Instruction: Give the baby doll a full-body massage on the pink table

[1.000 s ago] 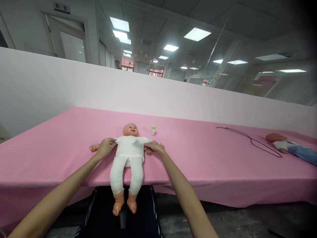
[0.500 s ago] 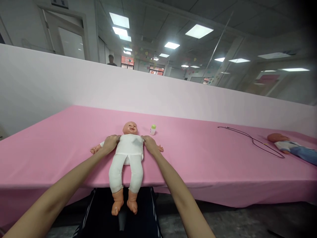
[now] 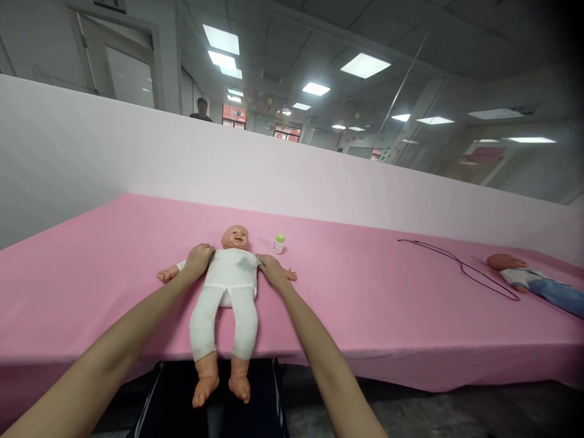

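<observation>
Ceiling light panels and glass partitions fill the room behind a white partition wall (image 3: 137, 146), and a person (image 3: 201, 111) stands far beyond it. In front of that wall runs a long bench (image 3: 82, 286) under a pink cloth.

A baby doll (image 3: 230, 274) in a white suit lies on its back on the bench, face up. Its long axis runs from the near edge toward the wall, with the head pointing away from the wearer and tilted slightly right of the view. Its shins and bare feet stick out past the near edge of the bench, above dark trousers (image 3: 173, 401).

The left hand (image 3: 198, 260) is cupped over the doll's right shoulder, and the right hand (image 3: 272, 271) lies against its left side at the shoulder. Both look like a hold on the suit, though how firm is hard to tell from this view.

Just beyond the doll's left arm stands a small bottle with a green cap (image 3: 279, 244). Well to the doll's left lie a thin dark cord (image 3: 460, 267) and a second doll in blue trousers (image 3: 524, 281). Open cloth spreads to the doll's right and toward the wall.

Since the earlier frame, the doll has slid slightly further over the edge, its legs leaning more to the view's left.
</observation>
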Demonstrator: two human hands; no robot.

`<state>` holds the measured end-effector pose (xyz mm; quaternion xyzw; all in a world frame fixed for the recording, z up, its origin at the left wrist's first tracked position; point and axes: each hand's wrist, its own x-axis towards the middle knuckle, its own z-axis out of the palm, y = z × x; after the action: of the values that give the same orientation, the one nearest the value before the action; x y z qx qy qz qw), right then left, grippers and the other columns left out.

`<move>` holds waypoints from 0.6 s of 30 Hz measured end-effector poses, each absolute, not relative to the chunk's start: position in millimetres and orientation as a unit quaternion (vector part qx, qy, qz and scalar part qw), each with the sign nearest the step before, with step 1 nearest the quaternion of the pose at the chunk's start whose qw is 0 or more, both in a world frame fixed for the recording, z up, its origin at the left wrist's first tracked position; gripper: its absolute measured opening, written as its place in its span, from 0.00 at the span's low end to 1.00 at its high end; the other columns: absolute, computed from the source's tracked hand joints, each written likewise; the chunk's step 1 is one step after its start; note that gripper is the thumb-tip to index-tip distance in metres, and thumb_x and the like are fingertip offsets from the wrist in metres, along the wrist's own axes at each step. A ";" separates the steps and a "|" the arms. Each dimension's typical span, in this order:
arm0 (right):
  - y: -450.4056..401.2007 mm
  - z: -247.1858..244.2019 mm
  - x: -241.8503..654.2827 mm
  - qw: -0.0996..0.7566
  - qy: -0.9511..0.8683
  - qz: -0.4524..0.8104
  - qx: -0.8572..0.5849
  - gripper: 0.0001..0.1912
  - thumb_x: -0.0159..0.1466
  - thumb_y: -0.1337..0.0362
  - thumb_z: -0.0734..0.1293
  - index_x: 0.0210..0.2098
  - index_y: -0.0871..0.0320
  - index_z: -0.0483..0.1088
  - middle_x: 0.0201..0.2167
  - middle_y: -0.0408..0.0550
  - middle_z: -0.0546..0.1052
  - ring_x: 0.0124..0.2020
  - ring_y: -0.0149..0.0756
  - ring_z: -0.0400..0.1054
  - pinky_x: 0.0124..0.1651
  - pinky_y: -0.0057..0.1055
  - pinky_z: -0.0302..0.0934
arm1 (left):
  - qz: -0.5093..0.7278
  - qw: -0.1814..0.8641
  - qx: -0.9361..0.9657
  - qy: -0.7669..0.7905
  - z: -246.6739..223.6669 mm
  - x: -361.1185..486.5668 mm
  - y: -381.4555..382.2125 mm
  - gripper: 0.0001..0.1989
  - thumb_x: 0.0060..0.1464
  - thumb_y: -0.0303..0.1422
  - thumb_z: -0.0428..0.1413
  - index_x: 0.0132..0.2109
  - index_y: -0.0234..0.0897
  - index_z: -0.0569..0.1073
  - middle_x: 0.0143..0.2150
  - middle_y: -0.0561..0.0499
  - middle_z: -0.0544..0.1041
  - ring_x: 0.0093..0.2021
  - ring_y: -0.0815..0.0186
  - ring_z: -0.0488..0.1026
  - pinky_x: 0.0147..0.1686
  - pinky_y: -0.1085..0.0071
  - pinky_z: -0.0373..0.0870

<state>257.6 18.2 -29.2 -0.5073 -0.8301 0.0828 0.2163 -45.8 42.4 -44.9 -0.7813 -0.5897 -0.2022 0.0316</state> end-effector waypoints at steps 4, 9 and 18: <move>36.9 -8.3 285.3 0.263 -0.814 0.168 -0.489 0.10 0.66 0.61 0.69 0.45 0.53 0.81 0.46 0.46 0.84 0.44 0.41 0.76 0.50 0.32 0.67 | -0.217 0.022 -0.771 -0.598 -41.1 -45.6 51.1 0.17 0.63 0.23 0.48 0.46 0.35 0.81 0.46 0.39 0.81 0.49 0.51 0.76 0.43 0.63 0.69; 73.2 11.4 306.9 0.376 -0.665 0.030 -0.644 0.18 0.72 0.58 0.62 0.56 0.57 0.75 0.55 0.57 0.79 0.55 0.46 0.71 0.59 0.40 0.63 | -0.403 0.015 -0.745 -0.531 -10.0 -18.2 39.4 0.21 0.61 0.23 0.48 0.55 0.37 0.79 0.54 0.42 0.79 0.56 0.53 0.74 0.53 0.61 0.71; 101.6 4.5 309.5 0.279 -0.702 0.062 -0.652 0.22 0.69 0.69 0.62 0.62 0.57 0.67 0.54 0.57 0.77 0.52 0.44 0.71 0.52 0.37 0.64 | -0.411 -0.532 -0.625 -0.397 42.6 89.1 34.8 0.12 0.67 0.36 0.57 0.49 0.34 0.80 0.49 0.38 0.82 0.45 0.55 0.81 0.55 0.57 0.76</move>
<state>309.5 101.6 4.5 -0.6519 -0.7024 0.0616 0.2789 89.1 34.8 42.6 -0.6249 -0.3973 -0.4106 -0.5319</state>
